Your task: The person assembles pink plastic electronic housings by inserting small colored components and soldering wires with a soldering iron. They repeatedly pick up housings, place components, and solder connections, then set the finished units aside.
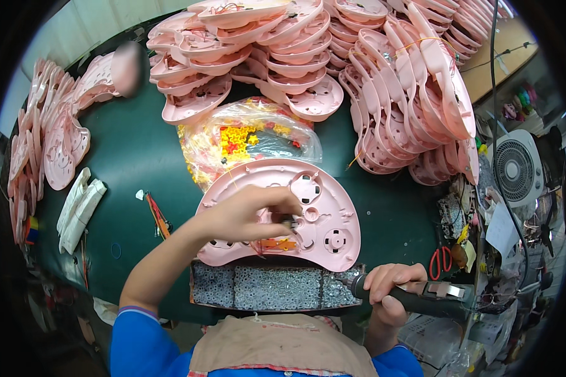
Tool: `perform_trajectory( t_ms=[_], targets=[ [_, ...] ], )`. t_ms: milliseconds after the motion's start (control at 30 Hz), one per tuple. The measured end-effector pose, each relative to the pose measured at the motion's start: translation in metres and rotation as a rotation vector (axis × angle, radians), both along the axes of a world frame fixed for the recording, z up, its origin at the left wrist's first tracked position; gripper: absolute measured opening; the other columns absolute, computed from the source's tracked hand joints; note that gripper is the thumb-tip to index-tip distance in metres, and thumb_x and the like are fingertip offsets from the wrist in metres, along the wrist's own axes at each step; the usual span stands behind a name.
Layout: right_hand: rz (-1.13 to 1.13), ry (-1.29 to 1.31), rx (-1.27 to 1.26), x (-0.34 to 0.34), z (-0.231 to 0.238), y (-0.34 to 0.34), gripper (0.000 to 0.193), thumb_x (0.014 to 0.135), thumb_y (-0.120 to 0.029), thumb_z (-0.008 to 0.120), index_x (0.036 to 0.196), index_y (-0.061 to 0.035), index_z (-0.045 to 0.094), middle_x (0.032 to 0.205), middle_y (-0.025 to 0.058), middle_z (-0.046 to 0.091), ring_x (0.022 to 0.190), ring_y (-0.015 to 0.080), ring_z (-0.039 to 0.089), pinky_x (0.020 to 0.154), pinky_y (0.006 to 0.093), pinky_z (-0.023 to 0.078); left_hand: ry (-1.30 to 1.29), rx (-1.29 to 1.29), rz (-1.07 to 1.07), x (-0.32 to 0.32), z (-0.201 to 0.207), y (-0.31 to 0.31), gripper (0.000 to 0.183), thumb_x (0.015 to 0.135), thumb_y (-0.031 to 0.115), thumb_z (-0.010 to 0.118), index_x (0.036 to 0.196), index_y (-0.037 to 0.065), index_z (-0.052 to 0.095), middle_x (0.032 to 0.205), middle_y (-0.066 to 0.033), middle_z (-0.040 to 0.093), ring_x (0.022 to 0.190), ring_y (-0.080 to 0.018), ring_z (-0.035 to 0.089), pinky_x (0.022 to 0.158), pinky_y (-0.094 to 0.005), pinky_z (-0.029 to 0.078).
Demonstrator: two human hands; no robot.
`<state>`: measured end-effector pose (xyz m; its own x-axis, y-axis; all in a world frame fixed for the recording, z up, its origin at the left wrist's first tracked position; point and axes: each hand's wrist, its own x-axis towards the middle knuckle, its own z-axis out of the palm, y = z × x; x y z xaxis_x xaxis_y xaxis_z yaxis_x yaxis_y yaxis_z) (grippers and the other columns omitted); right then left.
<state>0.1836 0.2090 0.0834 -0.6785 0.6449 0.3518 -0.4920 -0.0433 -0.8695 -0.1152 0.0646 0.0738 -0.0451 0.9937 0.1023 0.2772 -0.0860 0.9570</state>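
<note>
A pink kidney-shaped plastic shell (333, 207) lies inner side up on the green table (132, 157) in front of me. My left hand (245, 213) rests on its middle, fingertips pinched on a small dark part near an orange piece (277, 244) set in the shell. My right hand (387, 292) grips a black electric screwdriver (421, 295) at the table's near edge, its tip over a shallow tray of small screws (270, 288). The tool lies roughly level, pointing left.
Tall stacks of the same pink shells (295, 56) fill the far and right side, more (50, 132) at the left. A clear bag of yellow and red small parts (245, 141) lies behind the shell. Red scissors (441, 261), a white fan (516, 166) at right.
</note>
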Motion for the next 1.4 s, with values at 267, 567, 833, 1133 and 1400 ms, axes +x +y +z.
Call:
perform_trajectory(
  t_ms=[267,567,833,1133,1400],
  targets=[
    [-0.014,0.073,0.01,-0.008,0.006,0.009,0.036,0.082,-0.012,0.08,0.107,-0.0073,0.055,0.068,0.0059,0.065,0.058,0.0177,0.062,0.064,0.0362,0.054,0.367,0.122,-0.133,-0.011,-0.083,0.085,0.03,0.084,0.016,0.08,0.114,0.01,0.078,0.1,-0.0087,0.059,0.094,-0.0254,0.06,0.081,-0.039,0.051],
    [-0.061,0.185,0.061,-0.036,0.0,0.024,0.039,0.082,-0.01,0.08,0.11,-0.0074,0.054,0.07,0.0057,0.067,0.057,0.0178,0.063,0.063,0.0359,0.054,0.595,0.169,0.173,0.024,-0.097,0.056,0.033,0.085,0.023,0.08,0.118,0.019,0.079,0.097,-0.0032,0.058,0.096,-0.0239,0.056,0.087,-0.0412,0.044],
    [-0.119,0.247,0.022,-0.051,-0.001,0.02,0.04,0.08,-0.009,0.078,0.112,-0.0077,0.054,0.072,0.0059,0.067,0.056,0.0174,0.063,0.062,0.035,0.054,0.37,0.254,0.038,0.052,-0.058,0.045,0.037,0.085,0.022,0.082,0.117,0.009,0.07,0.103,-0.005,0.065,0.1,-0.0259,0.059,0.093,-0.0417,0.043],
    [-0.088,0.314,0.009,-0.054,0.002,0.016,0.04,0.08,-0.01,0.076,0.113,-0.0091,0.052,0.071,0.0034,0.066,0.052,0.0146,0.059,0.06,0.0337,0.055,0.443,0.379,0.097,0.066,-0.067,0.034,0.025,0.089,0.024,0.08,0.086,0.006,0.064,0.08,-0.0098,0.059,0.079,-0.0289,0.062,0.07,-0.0416,0.051],
    [-0.089,0.36,-0.029,-0.054,0.007,0.013,0.039,0.082,-0.012,0.076,0.113,-0.0096,0.052,0.071,0.0029,0.066,0.053,0.0138,0.06,0.06,0.0331,0.055,0.47,0.615,0.211,0.069,-0.066,0.033,0.031,0.078,0.023,0.089,0.089,0.003,0.068,0.08,-0.0077,0.064,0.071,-0.0265,0.062,0.062,-0.0387,0.049]
  ],
)
